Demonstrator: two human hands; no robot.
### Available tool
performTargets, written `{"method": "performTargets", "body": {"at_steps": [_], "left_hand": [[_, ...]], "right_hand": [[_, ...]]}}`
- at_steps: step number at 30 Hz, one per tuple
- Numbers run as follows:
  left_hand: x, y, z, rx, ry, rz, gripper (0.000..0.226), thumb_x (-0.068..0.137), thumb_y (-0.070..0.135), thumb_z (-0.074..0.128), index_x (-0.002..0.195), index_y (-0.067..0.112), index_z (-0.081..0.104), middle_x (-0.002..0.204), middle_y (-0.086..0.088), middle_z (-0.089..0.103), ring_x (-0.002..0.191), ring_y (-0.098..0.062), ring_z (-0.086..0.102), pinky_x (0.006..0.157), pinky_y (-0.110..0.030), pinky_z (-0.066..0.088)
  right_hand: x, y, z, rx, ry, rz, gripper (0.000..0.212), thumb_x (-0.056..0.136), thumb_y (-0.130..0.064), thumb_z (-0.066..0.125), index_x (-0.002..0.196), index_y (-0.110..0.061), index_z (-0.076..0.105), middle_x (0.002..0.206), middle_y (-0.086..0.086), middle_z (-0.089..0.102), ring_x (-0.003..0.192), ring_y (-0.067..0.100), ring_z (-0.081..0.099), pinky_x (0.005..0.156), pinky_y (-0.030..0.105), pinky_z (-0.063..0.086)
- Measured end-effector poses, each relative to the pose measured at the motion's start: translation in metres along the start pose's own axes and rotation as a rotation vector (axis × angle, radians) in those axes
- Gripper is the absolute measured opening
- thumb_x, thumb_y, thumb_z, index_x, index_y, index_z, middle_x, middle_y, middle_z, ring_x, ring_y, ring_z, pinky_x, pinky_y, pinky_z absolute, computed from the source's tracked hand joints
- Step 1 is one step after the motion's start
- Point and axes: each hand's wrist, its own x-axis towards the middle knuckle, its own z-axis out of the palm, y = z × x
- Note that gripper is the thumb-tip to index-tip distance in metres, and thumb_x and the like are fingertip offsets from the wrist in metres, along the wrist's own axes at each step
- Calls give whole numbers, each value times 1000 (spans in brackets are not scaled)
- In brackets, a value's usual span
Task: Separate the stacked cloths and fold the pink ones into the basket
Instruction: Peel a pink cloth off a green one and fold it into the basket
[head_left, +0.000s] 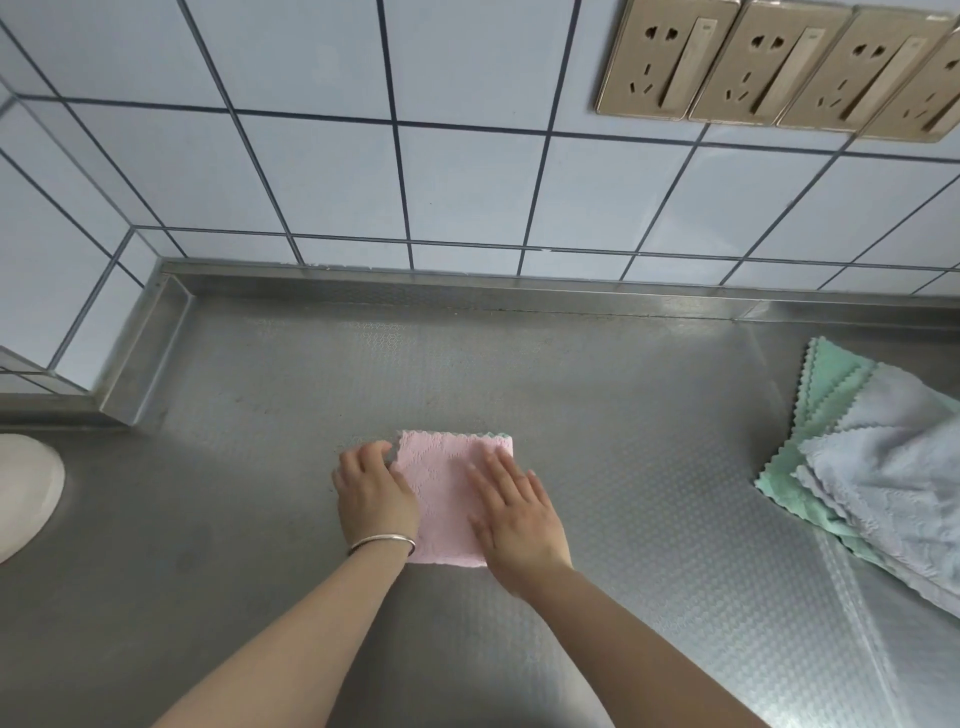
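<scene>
A folded pink cloth (445, 493) lies flat in the middle of the steel counter (623, 426). My left hand (373, 491), with a silver bangle on its wrist, rests on the cloth's left edge, fingers slightly bent over the top left corner. My right hand (514, 514) presses flat on the cloth's right half with straight fingers. A stack of green cloths (815, 415) with a grey-lilac cloth (893, 467) on top sits at the right edge. No basket shows in this view.
A white rounded object (26, 493) pokes in at the left edge. The tiled wall (415, 182) and a raised steel lip (467, 291) close off the back. Several wall sockets (769, 67) sit at the upper right.
</scene>
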Motion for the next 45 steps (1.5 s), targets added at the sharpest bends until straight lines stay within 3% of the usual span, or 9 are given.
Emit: {"method": "performTargets", "body": {"at_steps": [7,11,13,16,18,21,30,34,45], "left_hand": [[-17,-25,17,480,-247,494,56,91,40,23,138,14,38,144,-1,43,134,-19,28,108,-50,11],[-14,-20,17,575,-331,417,67,85,46,11,142,10,13,154,-1,16,143,-19,15,114,-49,9],[-14,-19,17,551,-383,421,72,77,49,-10,140,16,-14,149,6,-17,140,-13,-15,112,-46,-6],[-13,-16,9,375,-333,323,75,79,47,6,148,18,13,156,5,8,145,-19,10,115,-47,9],[-14,-17,2,189,-104,208,55,80,35,42,128,9,52,136,-12,49,124,-34,46,103,-47,34],[-18,-14,-4,108,6,-101,30,77,20,65,104,10,63,116,-15,54,106,-36,48,89,-43,40],[-30,-2,-2,158,-149,-228,28,88,37,51,95,16,67,117,-7,51,106,-29,48,88,-36,38],[-36,11,-8,-83,-217,-251,19,93,28,46,83,12,51,95,-11,58,78,-26,48,69,-30,37],[-81,56,-37,-440,-74,-239,13,95,17,44,85,9,43,72,-3,49,76,-28,47,65,-28,29]], "right_hand": [[5,-3,13,-9,-112,-29,57,88,-44,28,134,-19,51,144,4,43,134,26,31,97,44,46],[10,-1,5,-136,-313,-92,70,79,-51,-17,143,-23,-18,147,-1,-30,137,24,-29,116,47,0],[13,-4,-6,-111,-372,-81,62,92,-49,0,145,-25,-21,142,-6,-38,135,20,-34,116,44,-8],[13,-6,-17,170,-237,48,62,95,-31,39,150,-22,11,158,-3,-2,145,19,1,118,35,11],[11,-5,-17,450,17,268,54,87,-17,49,140,-16,36,143,4,36,128,21,36,105,31,35],[11,-2,-18,817,98,648,43,86,-12,49,129,-14,46,122,2,52,108,18,51,86,28,44],[17,-8,-34,943,-413,742,38,85,-24,51,119,-6,52,104,6,57,93,22,55,81,31,49],[4,0,-36,1104,-327,754,33,85,-24,55,115,-11,54,102,3,59,94,21,57,79,31,48],[-47,17,-61,1266,19,640,21,87,-21,63,106,-15,56,96,-3,64,91,18,61,74,27,49]]}}
